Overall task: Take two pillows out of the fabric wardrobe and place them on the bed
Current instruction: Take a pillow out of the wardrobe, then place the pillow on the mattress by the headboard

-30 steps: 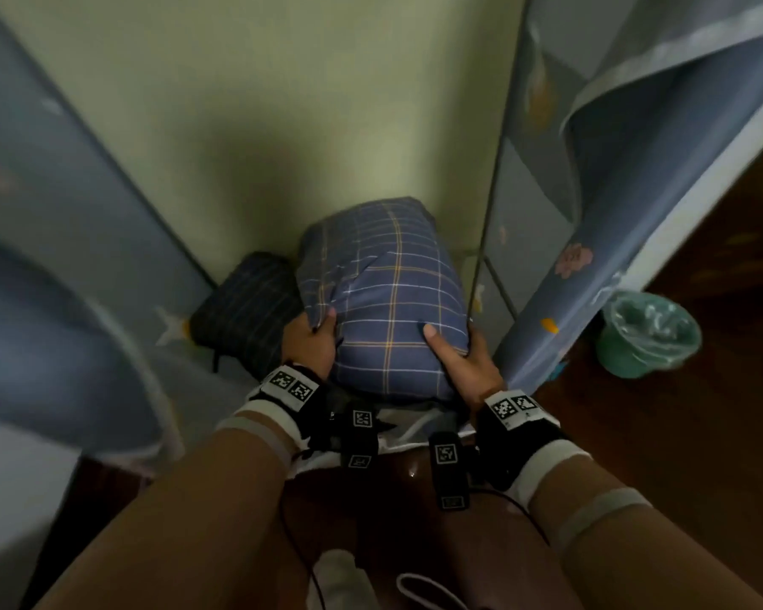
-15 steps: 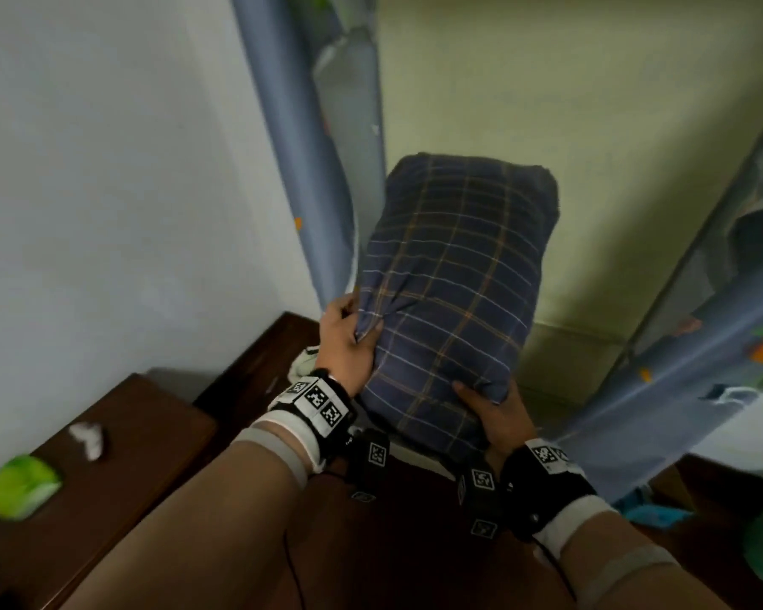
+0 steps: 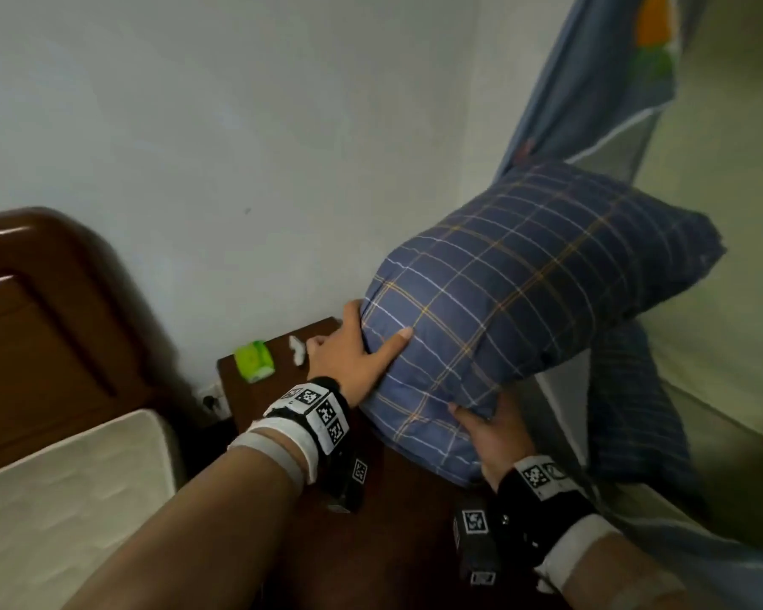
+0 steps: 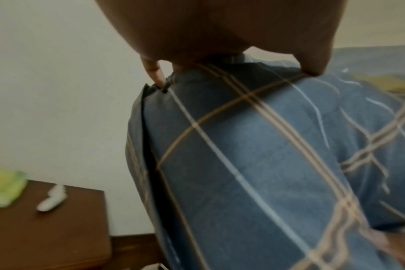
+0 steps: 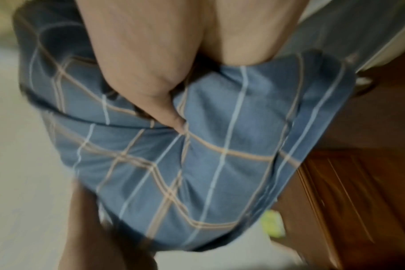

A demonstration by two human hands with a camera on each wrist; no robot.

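Note:
A blue plaid pillow [image 3: 516, 297] hangs in the air between my hands, just outside the fabric wardrobe [image 3: 591, 81]. My left hand [image 3: 353, 350] grips its left end, thumb on top and fingers behind. My right hand [image 3: 494, 438] holds its lower edge from beneath, thumb pressed into the cloth [image 5: 171, 117]. The left wrist view shows the same pillow [image 4: 254, 164] close up under my left hand [image 4: 220, 45]. A second, darker plaid pillow [image 3: 630, 411] lies blurred inside the wardrobe, low at the right. The bed's white mattress [image 3: 62, 499] is at the lower left.
A dark wooden nightstand [image 3: 256, 416] stands between bed and wardrobe, with a green packet [image 3: 253, 361] and a small white object [image 3: 297, 349] on it. The brown headboard [image 3: 40, 310] rises at the left against a white wall. The blue wardrobe curtain [image 3: 560, 103] hangs at the upper right.
Both hands lifted the pillow out of the wardrobe and swung it left. The view turned left too, and the nightstand, headboard and mattress came into sight.

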